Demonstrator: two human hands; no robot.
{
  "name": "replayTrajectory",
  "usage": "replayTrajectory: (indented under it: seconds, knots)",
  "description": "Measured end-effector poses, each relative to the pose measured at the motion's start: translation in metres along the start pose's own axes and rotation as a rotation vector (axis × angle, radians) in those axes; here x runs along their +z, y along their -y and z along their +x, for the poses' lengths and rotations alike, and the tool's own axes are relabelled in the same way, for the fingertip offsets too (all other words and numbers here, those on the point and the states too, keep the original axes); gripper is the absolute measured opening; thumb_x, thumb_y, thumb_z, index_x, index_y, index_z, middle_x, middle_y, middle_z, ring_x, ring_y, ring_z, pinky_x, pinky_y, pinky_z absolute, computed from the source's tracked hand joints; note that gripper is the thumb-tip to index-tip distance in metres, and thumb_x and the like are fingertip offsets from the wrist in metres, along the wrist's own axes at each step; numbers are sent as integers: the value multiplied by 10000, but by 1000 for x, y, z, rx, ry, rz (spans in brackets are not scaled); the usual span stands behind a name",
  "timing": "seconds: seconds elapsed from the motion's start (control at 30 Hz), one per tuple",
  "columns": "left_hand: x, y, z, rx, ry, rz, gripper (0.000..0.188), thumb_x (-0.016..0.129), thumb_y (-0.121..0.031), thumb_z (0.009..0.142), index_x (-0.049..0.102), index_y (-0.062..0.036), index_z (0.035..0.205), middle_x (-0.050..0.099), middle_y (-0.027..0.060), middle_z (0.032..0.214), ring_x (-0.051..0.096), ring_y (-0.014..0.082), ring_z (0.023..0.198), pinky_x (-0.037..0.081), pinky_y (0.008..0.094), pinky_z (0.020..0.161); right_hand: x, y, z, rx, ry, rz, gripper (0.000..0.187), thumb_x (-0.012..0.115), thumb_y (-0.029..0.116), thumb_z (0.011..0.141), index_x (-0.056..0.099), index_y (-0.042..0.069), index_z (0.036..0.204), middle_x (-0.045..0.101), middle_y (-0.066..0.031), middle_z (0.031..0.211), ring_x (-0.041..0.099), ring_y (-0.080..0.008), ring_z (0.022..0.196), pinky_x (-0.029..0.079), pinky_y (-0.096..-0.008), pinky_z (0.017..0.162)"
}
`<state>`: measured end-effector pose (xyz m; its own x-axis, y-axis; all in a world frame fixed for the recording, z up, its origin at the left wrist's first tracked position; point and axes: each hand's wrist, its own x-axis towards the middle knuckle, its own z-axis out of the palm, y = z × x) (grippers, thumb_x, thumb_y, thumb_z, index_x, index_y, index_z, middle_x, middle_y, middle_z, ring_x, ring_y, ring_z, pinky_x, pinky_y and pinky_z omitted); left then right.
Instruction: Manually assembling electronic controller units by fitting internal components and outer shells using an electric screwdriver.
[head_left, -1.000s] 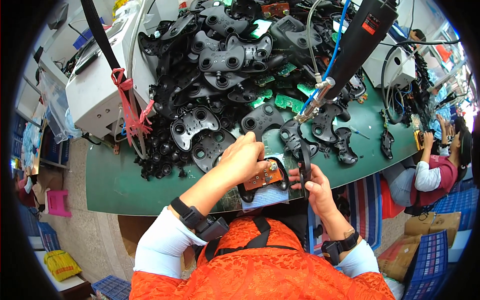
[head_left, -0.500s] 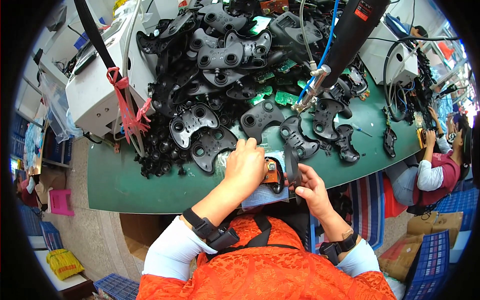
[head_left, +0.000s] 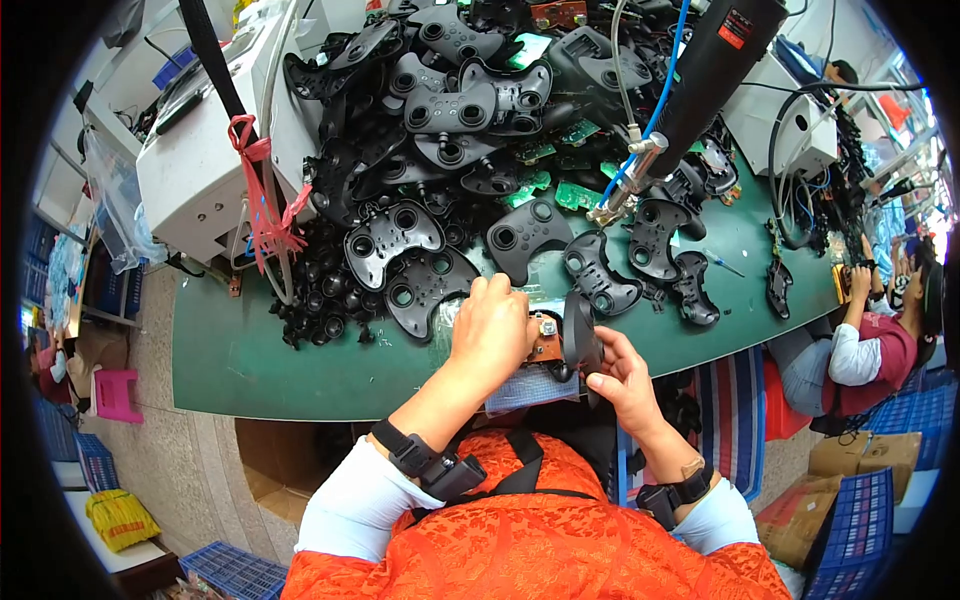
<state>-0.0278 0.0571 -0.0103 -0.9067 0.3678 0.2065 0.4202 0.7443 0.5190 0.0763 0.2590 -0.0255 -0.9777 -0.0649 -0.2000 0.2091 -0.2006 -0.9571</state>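
I see a busy room with a green tabletop (head_left: 275, 385) that bends across the middle. My left grip (head_left: 490, 335) is bent down over the left end of an orange board (head_left: 546, 347). The back of it hides most of its fingers, so I can't tell if it pinches anything. My right grip (head_left: 625, 375) is closed on a black shell (head_left: 577, 335), thumb on the near side. The shell is tipped up on its edge, between my two grips, and it covers the right end of the board. A blue pad (head_left: 530, 390) lies under the board, just to the right of my left grip and lower down.

Past both grips is a big pile (head_left: 450, 112) of dark shells, with green boards (head_left: 576, 197) poking out. Little black caps (head_left: 325, 300) sit left of my left grip, up a bit. A fat black tool (head_left: 715, 80) leans in above my right grip. Far right of that grip, a person (head_left: 875, 345) sits.
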Motion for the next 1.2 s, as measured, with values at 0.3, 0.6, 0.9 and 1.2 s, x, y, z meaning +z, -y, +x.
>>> replayTrajectory:
  seconds: [0.3,0.6,0.9,1.2]
  knots:
    - [7,1,-3,61,-66,31,114,729,-107,744,653,-25,762,577,123,912,559,344,926,514,455,748,5,-7,-3,-35,-6,-166,737,759,125,818,389,-7,1442,559,-122,1335,554,-176,1206,437,-330,1012]
    - [-7,10,-15,42,-222,-172,354,701,-30,749,619,-41,1093,535,147,1020,536,349,993,463,458,864,-1,15,9,-84,-62,-153,733,762,147,802,419,-9,1431,550,-115,1350,560,-208,1217,454,-363,1018]
    - [-33,56,-55,-422,116,-691,347,631,-133,978,603,-20,1305,641,26,945,588,91,784,511,266,684,25,25,28,-341,4,-958,727,814,189,692,511,-5,1324,590,-206,1236,569,-372,1156,465,-424,1001]
    - [-33,62,-53,-452,347,-762,398,566,-201,1019,562,0,1363,667,45,940,617,111,765,530,282,657,31,25,32,-411,17,-1054,751,821,192,670,506,-9,1321,579,-217,1249,560,-395,1154,454,-454,1010]
